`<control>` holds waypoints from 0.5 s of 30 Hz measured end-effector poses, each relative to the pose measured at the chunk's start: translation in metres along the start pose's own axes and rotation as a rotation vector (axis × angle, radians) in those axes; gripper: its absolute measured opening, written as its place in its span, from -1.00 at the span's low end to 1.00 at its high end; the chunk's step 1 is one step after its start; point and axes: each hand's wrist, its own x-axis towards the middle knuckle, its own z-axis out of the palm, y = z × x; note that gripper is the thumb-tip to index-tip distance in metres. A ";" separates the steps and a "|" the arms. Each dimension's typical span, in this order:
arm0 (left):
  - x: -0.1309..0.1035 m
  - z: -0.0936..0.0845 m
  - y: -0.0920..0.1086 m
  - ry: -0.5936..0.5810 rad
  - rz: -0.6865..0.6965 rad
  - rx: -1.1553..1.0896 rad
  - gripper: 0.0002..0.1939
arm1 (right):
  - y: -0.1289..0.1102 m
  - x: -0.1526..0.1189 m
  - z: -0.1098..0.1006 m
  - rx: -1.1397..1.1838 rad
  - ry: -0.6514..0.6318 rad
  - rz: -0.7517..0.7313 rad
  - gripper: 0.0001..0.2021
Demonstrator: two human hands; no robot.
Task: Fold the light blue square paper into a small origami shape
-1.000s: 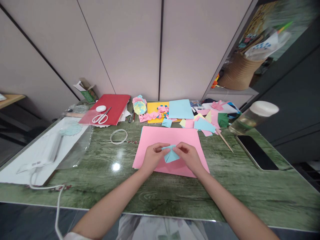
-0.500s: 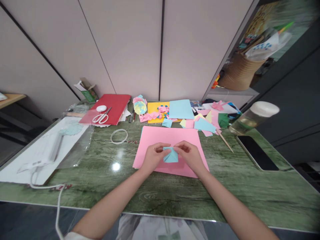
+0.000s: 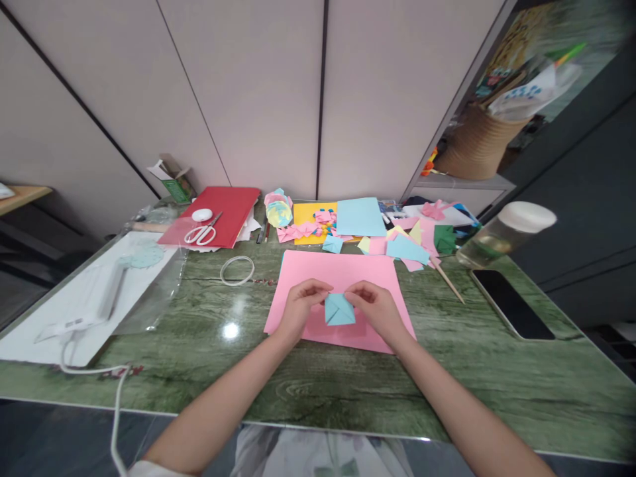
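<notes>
A small square of folded light-blue paper (image 3: 340, 310), with diagonal creases across its face, is held up over the large pink sheets (image 3: 342, 268). My left hand (image 3: 301, 304) pinches its upper left corner between thumb and fingers. The upper right corner is pinched by my right hand (image 3: 376, 307). Beyond the pink sheets lies another small folded blue piece (image 3: 332, 244).
Behind are a blue sheet (image 3: 360, 216), a yellow sheet (image 3: 302, 214) and paper scraps (image 3: 407, 250). At left, scissors (image 3: 203, 233) lie on a red folder (image 3: 231, 205), near a cable ring (image 3: 237, 271). At right are a stick (image 3: 450, 283), phone (image 3: 511, 305) and bottle (image 3: 501, 232).
My left thumb has moved off the front of the blue square to its upper left corner, so more of the folded face shows. The right hand has barely moved.
</notes>
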 end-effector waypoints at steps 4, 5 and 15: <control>0.000 0.000 0.002 -0.021 -0.002 0.022 -0.79 | 0.002 0.001 -0.001 -0.009 -0.004 0.008 -0.82; -0.001 0.001 0.003 -0.034 -0.011 0.032 -0.75 | 0.002 0.002 -0.001 -0.013 -0.008 0.007 -0.82; -0.002 0.008 0.000 -0.067 -0.046 0.204 -0.67 | 0.000 0.000 0.000 -0.063 0.005 -0.031 -0.82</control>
